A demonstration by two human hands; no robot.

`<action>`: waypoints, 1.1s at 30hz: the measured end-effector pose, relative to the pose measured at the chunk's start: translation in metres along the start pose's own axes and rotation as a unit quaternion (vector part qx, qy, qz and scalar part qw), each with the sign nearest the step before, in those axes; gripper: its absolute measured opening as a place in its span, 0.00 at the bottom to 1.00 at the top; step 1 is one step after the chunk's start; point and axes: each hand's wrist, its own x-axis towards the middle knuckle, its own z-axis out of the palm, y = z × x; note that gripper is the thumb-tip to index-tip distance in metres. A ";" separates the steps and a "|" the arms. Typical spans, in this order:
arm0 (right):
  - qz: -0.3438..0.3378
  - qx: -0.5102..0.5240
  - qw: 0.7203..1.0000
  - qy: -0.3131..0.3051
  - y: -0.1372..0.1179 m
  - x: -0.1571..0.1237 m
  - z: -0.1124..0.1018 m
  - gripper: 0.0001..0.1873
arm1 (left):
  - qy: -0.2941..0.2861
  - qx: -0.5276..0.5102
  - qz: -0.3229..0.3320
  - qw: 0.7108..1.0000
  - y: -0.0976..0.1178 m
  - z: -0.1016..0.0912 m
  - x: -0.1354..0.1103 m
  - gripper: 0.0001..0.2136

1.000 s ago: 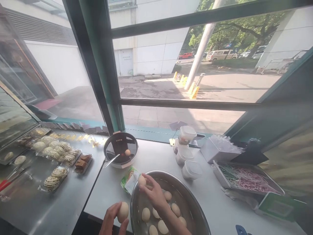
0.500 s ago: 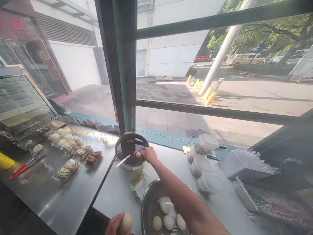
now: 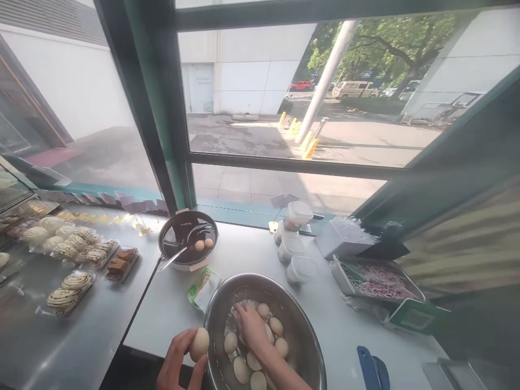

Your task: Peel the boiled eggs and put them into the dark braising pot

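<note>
Between the thumb and fingers of my left hand (image 3: pixel 177 359) is a pale egg (image 3: pixel 200 345), held beside the rim of a large steel bowl (image 3: pixel 319 346). My right hand (image 3: pixel 252 329) reaches down into that bowl among several pale eggs (image 3: pixel 241 370) lying in water. Its fingertips are hidden, so what they touch does not show. Farther back stands a dark round pot (image 3: pixel 170 245) of dark liquid. Two brown eggs (image 3: pixel 204 245) sit in it, and a metal ladle handle (image 3: pixel 172 259) leans over its near rim.
A green-and-white packet (image 3: pixel 203 290) lies between pot and bowl. Lidded plastic tubs (image 3: pixel 299 270) stand behind the bowl, with a tray of coloured strips (image 3: pixel 377 279) to the right. Packed buns (image 3: pixel 71 291) lie on the left counter. A blue-handled tool (image 3: pixel 369 368) rests at lower right.
My right hand has come back from the pot into the steel bowl. Two brown eggs now show in the pot. The left hand still holds its egg, and the view has turned right.
</note>
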 end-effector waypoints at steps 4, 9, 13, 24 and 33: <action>0.019 0.172 0.985 0.003 -0.004 -0.016 -0.018 0.24 | -0.051 -0.050 0.048 0.996 0.021 0.021 0.005 0.16; 0.095 0.516 0.851 -0.027 -0.026 -0.062 -0.049 0.32 | -0.101 -0.062 0.042 0.992 0.037 0.042 0.009 0.15; 0.107 0.590 0.799 -0.039 -0.036 -0.087 -0.061 0.36 | -0.118 -0.061 0.091 0.987 0.039 0.061 0.008 0.15; 0.108 0.570 0.814 -0.028 -0.028 -0.099 -0.067 0.37 | -0.210 -0.029 0.199 0.957 0.039 0.074 0.020 0.19; 0.098 0.580 0.808 -0.047 -0.029 -0.096 -0.065 0.40 | -0.151 -0.038 0.157 0.975 0.040 0.069 0.019 0.19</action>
